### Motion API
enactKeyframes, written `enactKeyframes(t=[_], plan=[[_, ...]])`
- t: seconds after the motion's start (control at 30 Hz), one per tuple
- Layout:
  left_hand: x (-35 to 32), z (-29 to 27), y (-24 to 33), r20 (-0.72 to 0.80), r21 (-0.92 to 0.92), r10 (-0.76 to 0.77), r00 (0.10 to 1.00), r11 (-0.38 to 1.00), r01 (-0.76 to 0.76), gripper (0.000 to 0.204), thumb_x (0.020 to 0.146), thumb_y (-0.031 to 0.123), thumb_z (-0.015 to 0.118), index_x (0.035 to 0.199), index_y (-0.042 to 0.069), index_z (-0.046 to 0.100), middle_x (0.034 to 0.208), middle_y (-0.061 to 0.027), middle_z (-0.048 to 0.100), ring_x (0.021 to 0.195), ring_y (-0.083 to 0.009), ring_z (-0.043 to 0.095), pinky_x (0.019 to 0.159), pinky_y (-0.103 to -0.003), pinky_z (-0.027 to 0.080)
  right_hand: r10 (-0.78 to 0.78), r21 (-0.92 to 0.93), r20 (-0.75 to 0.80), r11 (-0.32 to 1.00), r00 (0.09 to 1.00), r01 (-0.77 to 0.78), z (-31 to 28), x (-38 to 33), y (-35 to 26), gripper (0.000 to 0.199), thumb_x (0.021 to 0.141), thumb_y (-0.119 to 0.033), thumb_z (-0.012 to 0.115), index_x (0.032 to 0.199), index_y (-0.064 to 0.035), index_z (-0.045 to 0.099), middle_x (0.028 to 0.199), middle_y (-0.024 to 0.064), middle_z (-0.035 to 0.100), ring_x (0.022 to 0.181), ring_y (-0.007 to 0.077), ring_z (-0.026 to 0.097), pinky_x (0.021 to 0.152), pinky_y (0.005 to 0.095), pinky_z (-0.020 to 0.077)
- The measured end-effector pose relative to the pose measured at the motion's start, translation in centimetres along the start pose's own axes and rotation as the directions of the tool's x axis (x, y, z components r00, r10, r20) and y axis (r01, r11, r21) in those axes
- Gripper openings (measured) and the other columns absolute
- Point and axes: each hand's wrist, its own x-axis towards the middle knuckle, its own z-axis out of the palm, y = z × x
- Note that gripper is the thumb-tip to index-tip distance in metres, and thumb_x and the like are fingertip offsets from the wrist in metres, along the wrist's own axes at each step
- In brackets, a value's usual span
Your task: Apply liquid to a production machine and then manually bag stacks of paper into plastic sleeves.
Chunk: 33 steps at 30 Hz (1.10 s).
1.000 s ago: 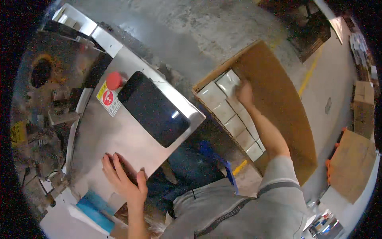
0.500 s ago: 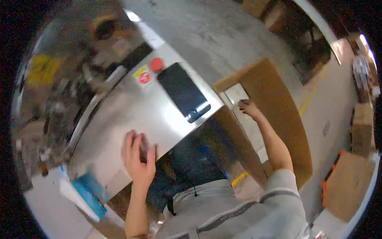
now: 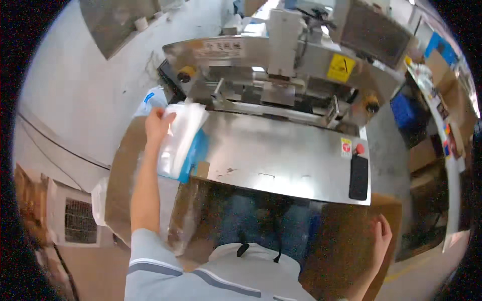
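At the left end of the metal worktop [image 3: 251, 145], my left hand [image 3: 158, 125] has its thumb and fingers closed at the edge of a stack of clear plastic bags [image 3: 178, 133]. Under the stack shows a blue sheet or wrapper [image 3: 198, 150]. My right hand [image 3: 382, 235] is low on the right, over the open cardboard box [image 3: 336, 246] beside the worktop. Its fingers are apart and nothing shows in them. The contents of that box do not show from here.
A machine [image 3: 271, 60] with a crossbar and a yellow warning label stands behind the worktop. A black phone [image 3: 358, 178] lies at the right end by a red button [image 3: 360, 149]. Another cardboard box [image 3: 123, 170] stands left. A blue crate [image 3: 403, 110] sits farther right.
My view has swung left. My left hand has gone from above the worktop to the plastic bags. My right hand has drawn back from the white flat items inside the box.
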Motion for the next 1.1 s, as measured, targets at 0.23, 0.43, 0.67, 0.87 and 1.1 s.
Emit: enactKeyframes(t=[0.23, 0.43, 0.67, 0.87, 1.1], plan=[[0.6, -1.6, -2.9, -0.127, -0.352, -0.108, 0.986, 0.934, 0.058, 0.046, 0.069, 0.030, 0.083, 0.100, 0.001, 0.065, 0.079, -0.0071, 0.065, 0.072, -0.0167, 0.060, 0.069, -0.032, 0.049, -0.159, 0.024, 0.192, 0.987, 0.969, 0.157, 6.1, 0.2, -7.3, 0.032, 0.094, -0.005, 0.057, 0.125, 0.0053, 0.057, 0.112, 0.0086, 0.065, 0.100, 0.0156, 0.061, 0.092, 0.0281, 0.0469], [0.2, -2.4, -2.5, -0.012, -0.574, -0.158, 0.987, 0.809, 0.123, 0.031, 0.074, 0.023, 0.080, 0.089, 0.001, 0.066, 0.077, -0.0032, 0.064, 0.071, -0.0100, 0.058, 0.065, -0.027, 0.047, -0.173, 0.041, 0.303, 0.985, 0.937, 0.169, 12.2, -0.7, -11.1, 0.033, 0.094, -0.006, 0.056, 0.126, 0.0033, 0.055, 0.113, 0.0130, 0.065, 0.102, 0.0208, 0.064, 0.089, 0.0315, 0.0500], [-0.5, -4.6, -0.8, -0.348, -0.371, 0.047, 0.936, 0.910, -0.184, 0.022, 0.080, 0.019, 0.075, 0.093, 0.004, 0.066, 0.083, -0.0091, 0.070, 0.078, -0.0180, 0.066, 0.068, -0.033, 0.050, -0.228, 0.123, 0.419, 0.973, 0.879, 0.194, 16.6, -1.8, -13.2, 0.036, 0.091, -0.004, 0.060, 0.125, 0.0045, 0.056, 0.116, 0.0134, 0.065, 0.104, 0.0211, 0.063, 0.097, 0.0333, 0.0461], [-13.8, -6.9, 17.2, 0.231, -0.527, 0.439, 0.868, 0.807, -0.268, 0.014, 0.085, 0.016, 0.068, 0.095, 0.005, 0.066, 0.085, -0.0113, 0.071, 0.079, -0.0228, 0.069, 0.069, -0.034, 0.052, -0.681, -0.085, 0.369, 0.653, 0.632, 0.753, 24.1, -4.5, -18.9, 0.065, 0.074, -0.013, 0.080, 0.131, -0.0016, 0.050, 0.130, 0.0206, 0.053, 0.123, 0.0326, 0.051, 0.101, 0.0404, 0.0443], [-22.9, -5.6, 22.2, 0.375, -0.801, 0.506, 0.777, 0.599, -0.003, 0.020, 0.087, 0.011, 0.069, 0.103, 0.000, 0.064, 0.092, -0.0101, 0.070, 0.083, -0.0153, 0.068, 0.072, -0.029, 0.053, -0.322, -0.166, 0.702, 0.794, 0.636, 0.585, 24.6, -3.9, -17.8, 0.018, 0.079, -0.009, 0.074, 0.095, -0.0041, 0.065, 0.093, 0.0179, 0.065, 0.081, 0.0341, 0.065, 0.067, 0.0396, 0.0521]])
